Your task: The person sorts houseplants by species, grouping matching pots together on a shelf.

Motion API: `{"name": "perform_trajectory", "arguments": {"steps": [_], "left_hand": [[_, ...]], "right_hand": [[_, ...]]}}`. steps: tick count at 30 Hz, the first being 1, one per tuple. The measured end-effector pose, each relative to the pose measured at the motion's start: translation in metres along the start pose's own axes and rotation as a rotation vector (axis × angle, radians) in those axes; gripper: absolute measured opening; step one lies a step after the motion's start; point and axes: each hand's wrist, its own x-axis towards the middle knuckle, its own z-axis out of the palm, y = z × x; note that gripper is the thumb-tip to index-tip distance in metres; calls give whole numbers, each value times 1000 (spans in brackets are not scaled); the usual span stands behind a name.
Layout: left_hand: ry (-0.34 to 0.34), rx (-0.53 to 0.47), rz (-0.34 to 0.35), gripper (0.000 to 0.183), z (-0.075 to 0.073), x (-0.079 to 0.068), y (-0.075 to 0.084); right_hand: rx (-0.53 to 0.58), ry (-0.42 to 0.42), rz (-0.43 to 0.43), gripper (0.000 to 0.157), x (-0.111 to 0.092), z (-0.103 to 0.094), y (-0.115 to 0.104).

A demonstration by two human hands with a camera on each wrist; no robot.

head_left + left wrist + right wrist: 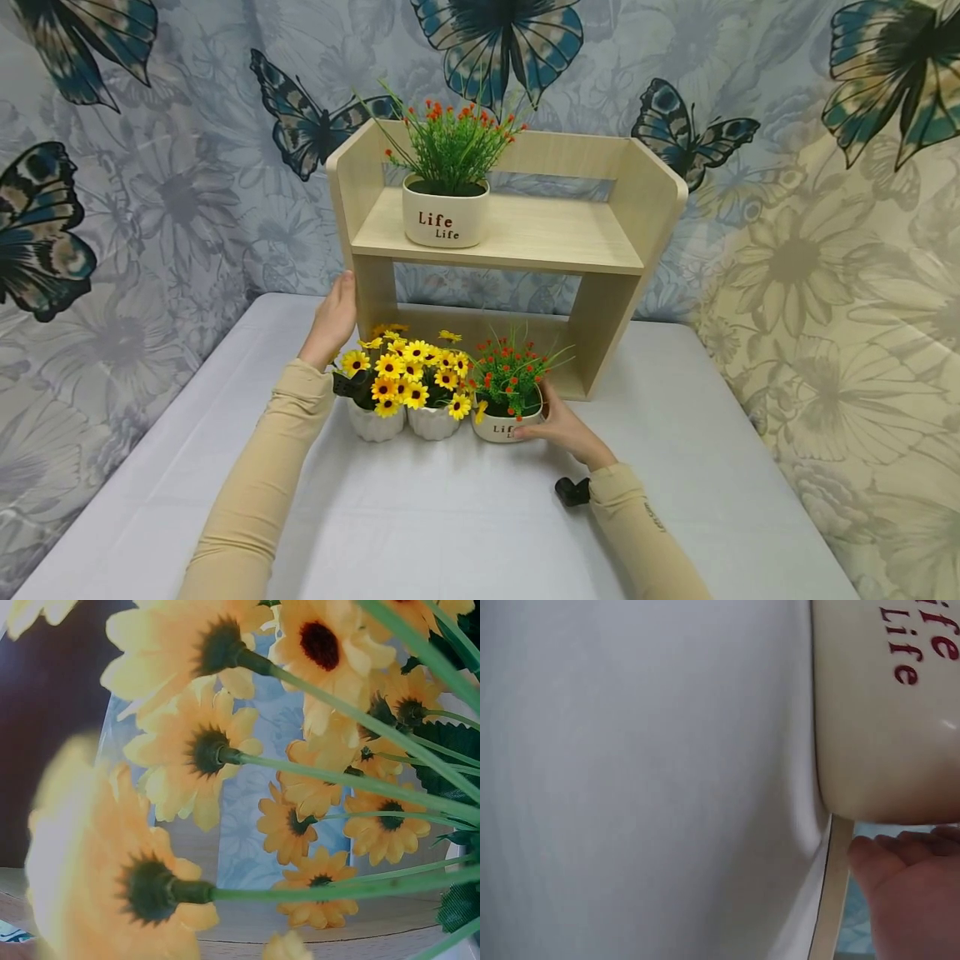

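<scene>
A light wooden two-tier shelf (495, 233) stands at the back of the table. My left hand (332, 323) rests with straight fingers against its left side panel. In front of the shelf, a red-flowered potted plant (508, 427) in a cream "Life" pot stands upright. At that pot's right side, my right hand (558, 423) holds it, the thumb over the front and fingers along the side. To its left are two yellow-flowered plants in white ribbed pots, a left one (375, 423) and a right one (433, 423). Their blooms (206, 750) fill the left wrist view.
A second red-flowered plant in a "Life" pot (446, 218) stands on the upper tier, left of middle. White cloth (450, 517) covers the table. Butterfly-patterned fabric (225, 167) hangs behind and at both sides.
</scene>
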Motion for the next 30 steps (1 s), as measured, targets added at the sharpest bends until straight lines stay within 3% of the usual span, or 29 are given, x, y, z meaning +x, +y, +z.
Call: {"name": "perform_trajectory", "arguments": {"steps": [7,12,19,30], "left_hand": [[-10,-8,0,81,0,0,2],[1,-3,-7,82,1,1,1],[7,-7,-4,83,2,1,3],[1,-18,-6,84,2,-1,0]], "right_hand": [[-14,12,34,121,2,2,1],[8,41,4,120,0,5,0],[-14,44,35,116,0,5,-1],[-46,68,18,108,-7,-2,-6]]}}
